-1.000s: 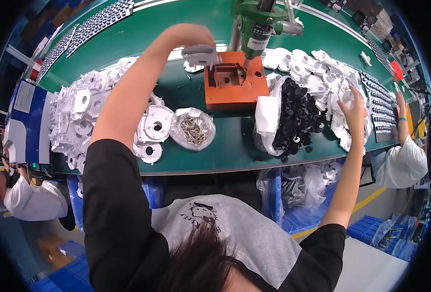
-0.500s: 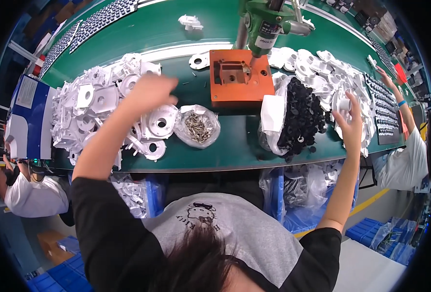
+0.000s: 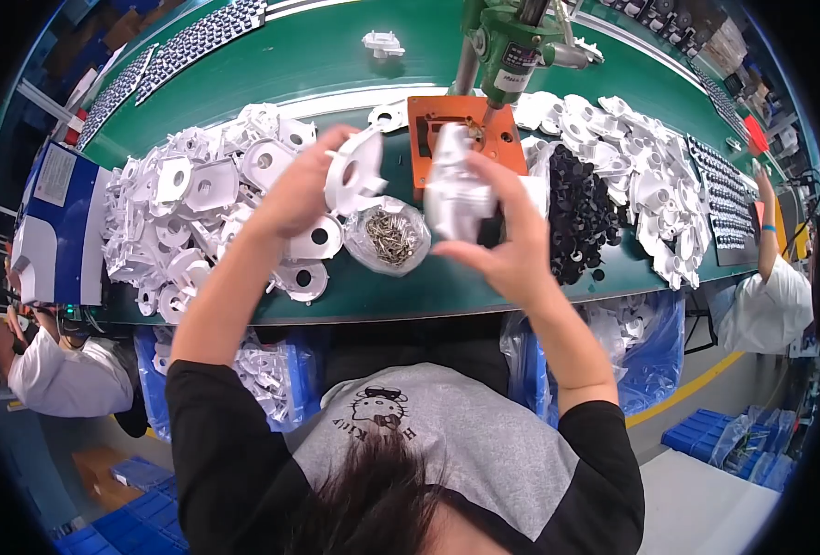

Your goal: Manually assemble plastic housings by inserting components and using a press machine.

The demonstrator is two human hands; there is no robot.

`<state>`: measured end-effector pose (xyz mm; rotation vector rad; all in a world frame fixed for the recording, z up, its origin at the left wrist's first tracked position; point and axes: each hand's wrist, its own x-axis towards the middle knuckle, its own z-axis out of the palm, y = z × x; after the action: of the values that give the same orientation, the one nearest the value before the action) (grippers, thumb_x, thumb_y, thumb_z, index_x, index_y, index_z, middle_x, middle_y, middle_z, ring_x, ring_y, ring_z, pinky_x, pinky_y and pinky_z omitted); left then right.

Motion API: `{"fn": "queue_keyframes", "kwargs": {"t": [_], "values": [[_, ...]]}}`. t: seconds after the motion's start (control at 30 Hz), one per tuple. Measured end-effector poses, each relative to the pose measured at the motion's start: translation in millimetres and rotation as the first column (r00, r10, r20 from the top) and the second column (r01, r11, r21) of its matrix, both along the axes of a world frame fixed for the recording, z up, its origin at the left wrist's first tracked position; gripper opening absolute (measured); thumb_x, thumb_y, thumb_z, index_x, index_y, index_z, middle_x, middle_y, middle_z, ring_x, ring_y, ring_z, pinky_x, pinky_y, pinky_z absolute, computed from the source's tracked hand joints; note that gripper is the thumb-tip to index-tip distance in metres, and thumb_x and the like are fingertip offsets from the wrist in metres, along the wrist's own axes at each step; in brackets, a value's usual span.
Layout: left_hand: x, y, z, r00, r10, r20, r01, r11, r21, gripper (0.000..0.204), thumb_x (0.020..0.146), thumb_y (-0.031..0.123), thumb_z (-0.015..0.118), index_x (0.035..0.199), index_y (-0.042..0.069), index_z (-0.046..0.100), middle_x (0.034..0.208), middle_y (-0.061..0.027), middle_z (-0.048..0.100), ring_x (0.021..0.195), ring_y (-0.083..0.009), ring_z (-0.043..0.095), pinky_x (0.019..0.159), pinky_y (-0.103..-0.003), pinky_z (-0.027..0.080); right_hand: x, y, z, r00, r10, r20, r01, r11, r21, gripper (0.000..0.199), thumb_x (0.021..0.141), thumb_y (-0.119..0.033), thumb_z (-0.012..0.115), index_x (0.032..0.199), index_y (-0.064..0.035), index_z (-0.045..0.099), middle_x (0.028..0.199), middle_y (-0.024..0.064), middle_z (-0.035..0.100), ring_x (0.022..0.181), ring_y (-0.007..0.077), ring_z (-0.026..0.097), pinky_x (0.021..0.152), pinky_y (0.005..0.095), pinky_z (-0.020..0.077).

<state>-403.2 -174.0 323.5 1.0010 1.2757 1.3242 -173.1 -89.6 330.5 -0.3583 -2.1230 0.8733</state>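
My left hand (image 3: 301,192) grips a white plastic part with a round hole (image 3: 358,172), held tilted above the bench. In my right hand (image 3: 515,242) is a white plastic housing (image 3: 458,190), smeared by motion, between thumb and fingers. It hangs in front of an orange fixture block (image 3: 421,139) and hides part of it. Below and between the two parts lies a clear bag of small metal screws or pins (image 3: 389,239). A green press (image 3: 511,55) stands over the fixture, its tip near the block's recess.
Heaped white parts (image 3: 188,199) cover the left of the green bench (image 3: 336,302). Black small parts (image 3: 581,217) and more white parts (image 3: 664,208) lie right. Filled trays (image 3: 720,199) stand at far right, near a co-worker's arm (image 3: 767,217). Blue bins (image 3: 304,375) sit below.
My right hand has come from the right-hand pile to the middle with a white housing. My left hand, formerly over the left pile, now holds a white part. The view has shifted slightly.
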Motion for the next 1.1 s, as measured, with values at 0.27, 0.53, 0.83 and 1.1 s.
{"fn": "queue_keyframes", "kwargs": {"t": [0.27,0.53,0.83,1.1], "values": [[57,-5,-22,0.724,-0.1,0.682,0.222,0.97,-0.094,0.035,0.09,0.033,0.051,0.114,0.008,0.052,0.1,-0.0082,0.062,0.081,-0.0172,0.064,0.059,-0.026,0.054,-21,-13,6,0.999,0.0,0.049,-0.017,0.94,0.34,0.073,0.054,-0.023,0.081,0.12,-0.0115,0.053,0.12,0.0096,0.052,0.108,0.0293,0.047,0.092,0.04,0.0378],[69,-11,-31,0.605,-0.018,0.796,0.293,0.935,-0.201,0.031,0.089,0.034,0.052,0.107,0.008,0.054,0.092,-0.0071,0.061,0.062,-0.0144,0.061,0.043,-0.024,0.046,-11,-10,0,0.971,0.13,0.201,-0.165,0.971,0.171,0.07,0.056,-0.017,0.081,0.12,-0.0084,0.053,0.117,0.0143,0.049,0.109,0.032,0.05,0.085,0.0388,0.0459],[78,-19,-59,0.489,-0.049,0.871,0.432,0.881,-0.193,0.035,0.091,0.043,0.045,0.102,0.012,0.055,0.085,-0.003,0.059,0.059,-0.0108,0.056,0.042,-0.021,0.039,-9,-3,-13,0.955,0.24,0.173,-0.28,0.923,0.266,0.063,0.064,-0.032,0.076,0.115,-0.0045,0.051,0.11,0.0147,0.053,0.097,0.0319,0.055,0.081,0.0378,0.0466],[100,-16,-47,0.694,0.044,0.718,-0.023,0.999,-0.039,0.026,0.093,0.026,0.042,0.105,0.003,0.046,0.085,-0.0095,0.059,0.08,-0.0205,0.055,0.072,-0.031,0.04,-1,13,-11,0.986,0.165,0.009,-0.14,0.864,-0.484,0.048,0.077,-0.013,0.068,0.116,-0.0057,0.041,0.104,0.0083,0.053,0.094,0.0141,0.054,0.079,0.0276,0.0443]]}}
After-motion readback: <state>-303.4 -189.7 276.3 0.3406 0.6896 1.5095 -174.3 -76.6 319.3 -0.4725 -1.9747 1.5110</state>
